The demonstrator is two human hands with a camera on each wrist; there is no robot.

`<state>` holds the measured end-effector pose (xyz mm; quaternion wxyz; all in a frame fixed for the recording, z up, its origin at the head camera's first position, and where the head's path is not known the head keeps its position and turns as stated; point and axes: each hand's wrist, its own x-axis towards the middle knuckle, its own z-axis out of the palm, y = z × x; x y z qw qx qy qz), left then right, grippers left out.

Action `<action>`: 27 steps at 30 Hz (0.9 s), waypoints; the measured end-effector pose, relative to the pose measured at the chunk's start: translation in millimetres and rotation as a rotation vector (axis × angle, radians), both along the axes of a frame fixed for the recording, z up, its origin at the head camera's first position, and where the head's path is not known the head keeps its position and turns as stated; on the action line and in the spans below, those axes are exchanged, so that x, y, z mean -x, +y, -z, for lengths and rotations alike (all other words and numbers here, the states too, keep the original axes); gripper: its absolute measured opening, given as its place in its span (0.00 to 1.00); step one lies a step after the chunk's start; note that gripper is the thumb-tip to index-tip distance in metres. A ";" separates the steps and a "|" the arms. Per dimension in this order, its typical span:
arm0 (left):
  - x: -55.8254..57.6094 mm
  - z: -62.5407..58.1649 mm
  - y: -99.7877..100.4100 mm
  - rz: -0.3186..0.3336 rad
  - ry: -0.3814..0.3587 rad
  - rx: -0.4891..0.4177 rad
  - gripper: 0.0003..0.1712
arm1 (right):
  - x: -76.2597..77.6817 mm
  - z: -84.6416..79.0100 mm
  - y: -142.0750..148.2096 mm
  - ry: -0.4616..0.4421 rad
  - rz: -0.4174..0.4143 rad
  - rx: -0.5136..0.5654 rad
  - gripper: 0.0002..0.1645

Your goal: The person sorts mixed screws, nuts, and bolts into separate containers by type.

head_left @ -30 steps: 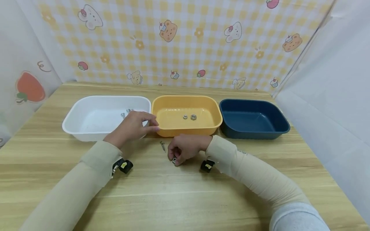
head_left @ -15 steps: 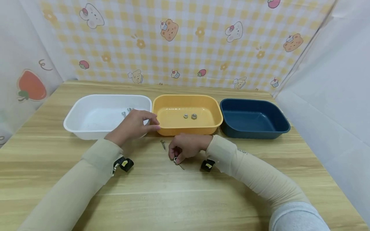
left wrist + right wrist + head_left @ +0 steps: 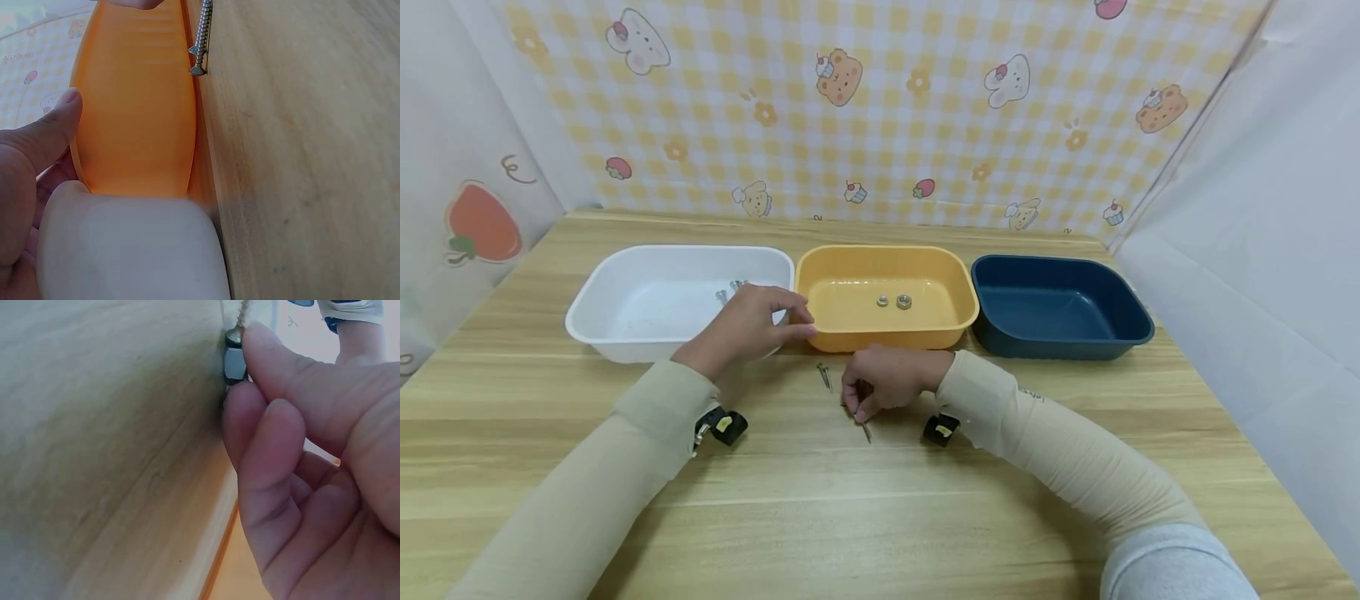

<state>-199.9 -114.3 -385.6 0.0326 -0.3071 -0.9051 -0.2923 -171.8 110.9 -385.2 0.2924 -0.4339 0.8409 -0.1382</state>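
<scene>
My right hand pinches a hex nut between thumb and fingertips, low over the wooden table. Right beside the nut lies a screw; its head seems to touch or nearly touch the nut. The fingers largely hide the nut in the head view. My left hand rests over the white bin's right end, its thumb touching the rim of the yellow bin. Two more screws lie on the table between the hands, by the yellow bin.
Several screws lie in the white bin, partly behind the left hand. Two nuts sit in the yellow bin. A dark blue bin stands to its right. A checked cloth hangs behind the table.
The right fingers have shifted slightly and turned the nut, so its ring no longer shows in the head view. The screw beside it has come into sight and swung slightly. The left hand stays put.
</scene>
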 end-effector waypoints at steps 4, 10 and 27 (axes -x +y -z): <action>0.4 -0.3 0.3 0.005 0.011 -0.001 0.07 | 0.3 -0.4 2.8 0.008 0.000 0.033 0.06; 0.7 -1.2 1.4 -0.005 -0.010 0.002 0.07 | 0.3 -3.4 6.9 -0.018 -0.002 0.015 0.10; -2.0 0.3 1.1 -0.015 -0.027 0.005 0.07 | -1.1 -4.6 8.1 -0.003 0.011 -0.030 0.09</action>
